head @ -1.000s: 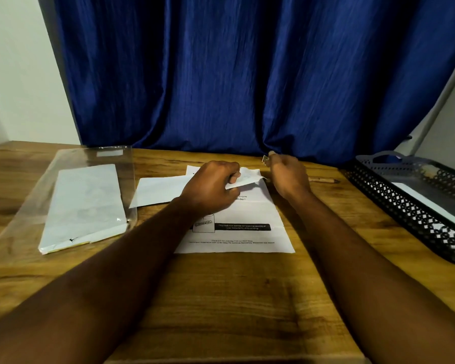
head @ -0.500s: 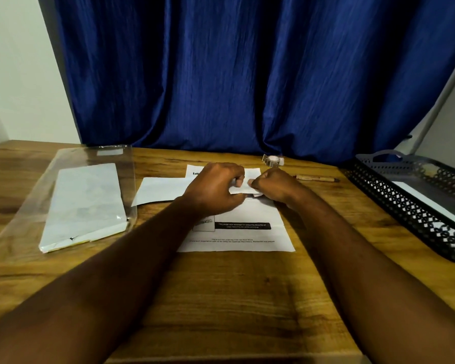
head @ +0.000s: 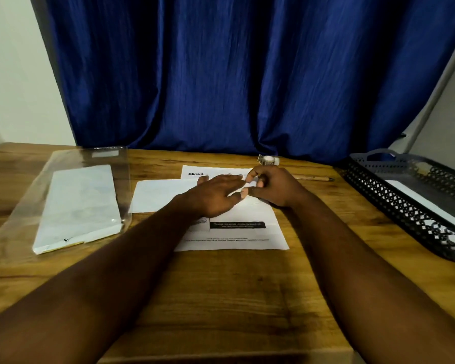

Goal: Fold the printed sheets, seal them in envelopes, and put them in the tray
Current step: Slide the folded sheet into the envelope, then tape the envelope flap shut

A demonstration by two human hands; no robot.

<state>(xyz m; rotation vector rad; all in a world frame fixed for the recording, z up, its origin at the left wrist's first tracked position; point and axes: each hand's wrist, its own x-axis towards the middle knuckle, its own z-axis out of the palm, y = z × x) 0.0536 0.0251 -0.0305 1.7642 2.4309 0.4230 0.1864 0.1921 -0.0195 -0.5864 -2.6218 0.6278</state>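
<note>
Sealing step, I judge: envelope (head: pixel 163 195) lies mid-table, overlapping the printed sheet (head: pixel 234 232). Left hand (head: pixel 216 195) presses it flat with straight fingers. Right hand (head: pixel 273 187) curls at the flap end (pinching tape or paper, I cannot tell). I would keep the left firm and rub the flap down evenly. Tape roll (head: pixel 268 160) and pen (head: pixel 313 177) sit just behind. Tray (head: pixel 405 214) at right holds something white. Envelope pack (head: pixel 76 206) at left. I judge the route clear.
</note>
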